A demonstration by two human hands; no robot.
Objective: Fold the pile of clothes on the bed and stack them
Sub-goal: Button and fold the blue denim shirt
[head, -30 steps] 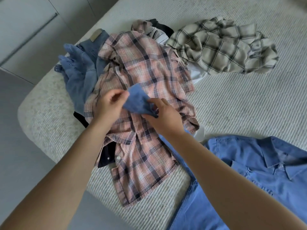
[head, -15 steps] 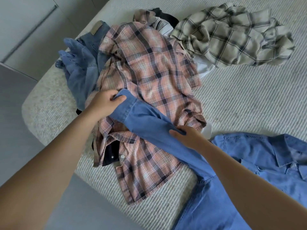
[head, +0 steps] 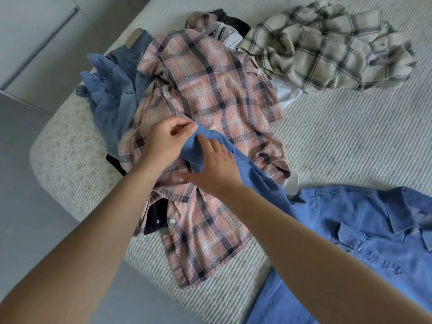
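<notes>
A blue denim shirt (head: pixel 364 232) lies spread at the lower right of the bed, collar to the right. Its long sleeve (head: pixel 254 174) stretches up and left across a pink plaid shirt (head: pixel 210 94). My left hand (head: pixel 163 141) pinches the sleeve's cuff end. My right hand (head: pixel 215 167) rests on the sleeve just below the cuff, fingers extended toward it. A cream plaid shirt (head: pixel 327 47) lies crumpled at the top right. Blue jeans (head: pixel 114 90) lie bunched at the left.
A white and black garment (head: pixel 224 31) peeks out between the two plaid shirts. A dark garment (head: pixel 154 218) shows under the pink plaid shirt. The white ribbed bedcover (head: pixel 350 136) reaches its rounded corner (head: pixel 60 160) at the left, with grey floor beyond.
My right hand has slid up the sleeve from its middle to just below the cuff. The left hand keeps hold of the cuff, which has shifted slightly right.
</notes>
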